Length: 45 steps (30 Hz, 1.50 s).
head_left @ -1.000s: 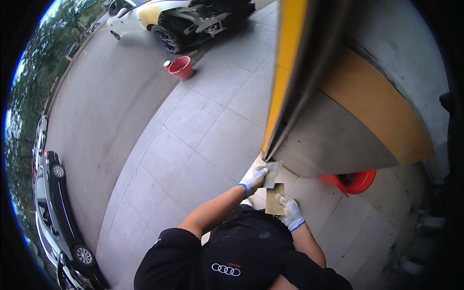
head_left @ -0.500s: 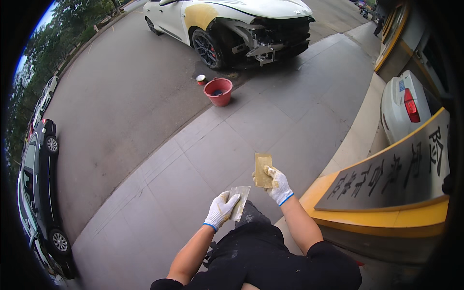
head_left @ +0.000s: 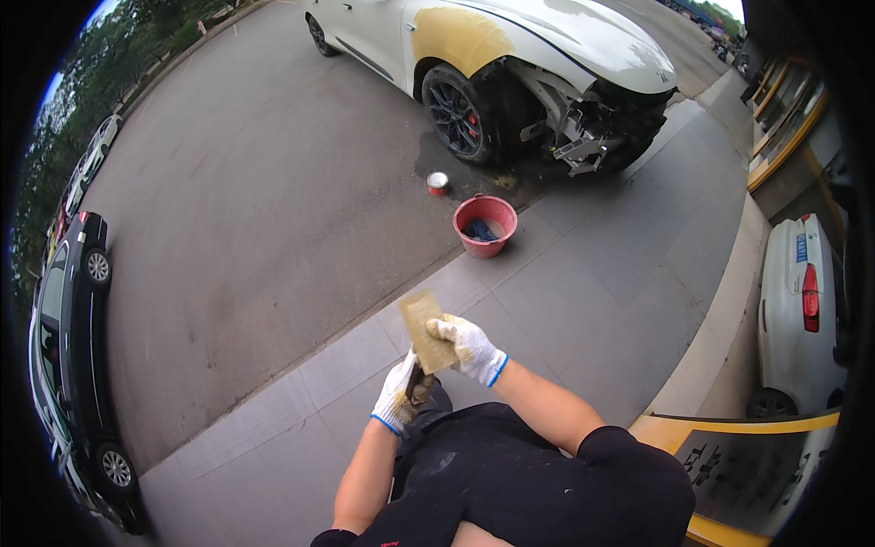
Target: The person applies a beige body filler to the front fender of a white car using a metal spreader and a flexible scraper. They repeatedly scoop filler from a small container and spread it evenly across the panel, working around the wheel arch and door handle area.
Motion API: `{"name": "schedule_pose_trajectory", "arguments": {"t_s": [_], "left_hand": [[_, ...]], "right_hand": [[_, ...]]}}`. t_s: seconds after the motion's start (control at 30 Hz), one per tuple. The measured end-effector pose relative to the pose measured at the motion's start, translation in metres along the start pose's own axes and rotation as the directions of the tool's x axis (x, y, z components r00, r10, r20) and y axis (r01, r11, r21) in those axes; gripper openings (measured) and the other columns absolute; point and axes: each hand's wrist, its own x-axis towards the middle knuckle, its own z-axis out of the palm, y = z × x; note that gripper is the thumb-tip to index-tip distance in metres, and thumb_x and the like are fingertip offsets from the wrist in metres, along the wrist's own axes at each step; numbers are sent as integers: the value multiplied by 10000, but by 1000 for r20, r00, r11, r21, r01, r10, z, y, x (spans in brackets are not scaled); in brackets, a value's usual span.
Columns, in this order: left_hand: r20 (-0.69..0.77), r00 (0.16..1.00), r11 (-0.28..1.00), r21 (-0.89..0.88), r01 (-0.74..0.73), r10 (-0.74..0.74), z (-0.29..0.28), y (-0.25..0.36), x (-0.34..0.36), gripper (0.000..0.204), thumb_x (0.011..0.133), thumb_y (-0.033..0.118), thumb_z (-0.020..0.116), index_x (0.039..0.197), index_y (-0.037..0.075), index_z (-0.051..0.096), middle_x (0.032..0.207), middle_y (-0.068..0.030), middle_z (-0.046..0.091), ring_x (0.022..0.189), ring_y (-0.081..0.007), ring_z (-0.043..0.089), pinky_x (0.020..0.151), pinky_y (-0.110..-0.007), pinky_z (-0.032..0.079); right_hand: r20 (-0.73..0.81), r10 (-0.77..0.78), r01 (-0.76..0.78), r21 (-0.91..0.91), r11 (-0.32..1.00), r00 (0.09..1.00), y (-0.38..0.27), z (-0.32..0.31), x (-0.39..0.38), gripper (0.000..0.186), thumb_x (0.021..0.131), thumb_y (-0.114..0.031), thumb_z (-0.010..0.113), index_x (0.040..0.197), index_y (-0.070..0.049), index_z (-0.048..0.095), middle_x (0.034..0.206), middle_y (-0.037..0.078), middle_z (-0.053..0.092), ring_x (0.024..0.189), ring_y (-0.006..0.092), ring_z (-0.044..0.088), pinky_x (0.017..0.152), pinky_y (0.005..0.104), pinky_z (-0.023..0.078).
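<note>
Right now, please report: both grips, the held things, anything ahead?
Right grip holding yellowish plate. Left grip close beside, holding thin dark piece. Ahead: red bucket, then white car.

Putty scraper (head_left: 425,333) in the right hand (head_left: 470,348), overlapping another scraper (head_left: 414,377) in the left hand (head_left: 396,394); ahead, a bucket (head_left: 483,249) at the paving's (head_left: 620,273) edge; beyond it leftward, a tin (head_left: 437,185) near a front wheel (head_left: 458,117); sedan (head_left: 91,365) far left; signboard (head_left: 743,474) right

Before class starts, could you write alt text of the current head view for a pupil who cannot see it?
A person's gloved right hand holds a tan scraper close to the left hand, which grips a slim dark piece, partly hidden. Beyond stand a red bucket, a small tin and a white car with a tan fender patch.
</note>
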Motion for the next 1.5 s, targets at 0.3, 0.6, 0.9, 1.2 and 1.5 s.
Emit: {"name": "schedule_pose_trajectory", "arguments": {"t_s": [0.3,0.6,0.9,1.2,1.5], "left_hand": [[291,956,797,582,-163,-17,30,295,166,437,1112,399,543,1222,8,704,1016,-87,761,503,-59,495,468,-228,397],[175,981,615,784,-87,-84,17,533,426,559,1070,511,592,1005,-28,723,783,-71,707,623,-151,643,559,-317,521],[88,979,371,929,-15,-182,15,746,647,534,1115,486,512,938,38,743,813,-59,729,667,-112,602,611,-281,466],[28,971,258,965,36,-239,-27,689,969,361,1075,319,636,1225,-8,671,1076,-44,712,961,-110,631,873,-276,521],[352,906,517,834,-191,-234,-69,479,1316,606,1095,206,576,1622,-21,381,1562,-159,540,1409,-218,528,1191,-329,397]], "right_hand": [[-398,-266,283,-16,959,878,-151,-62,233,374,982,-173,711,1314,-26,620,1129,100,743,965,245,748,877,399,615],[-46,-108,115,177,977,993,-209,-58,557,511,946,-235,820,1353,-19,600,1190,68,715,1027,151,704,864,328,615],[-694,-190,239,-26,971,695,-276,-126,674,388,1035,-260,713,1325,-15,629,1090,58,731,794,122,709,594,249,556],[-993,-86,492,-36,870,81,-220,-424,861,304,964,-143,795,1230,-8,736,1077,49,775,929,126,709,854,291,551],[-939,-271,243,-320,916,-211,-172,-715,996,374,989,-246,745,1219,43,686,1105,193,773,1000,277,742,912,388,549]]}}
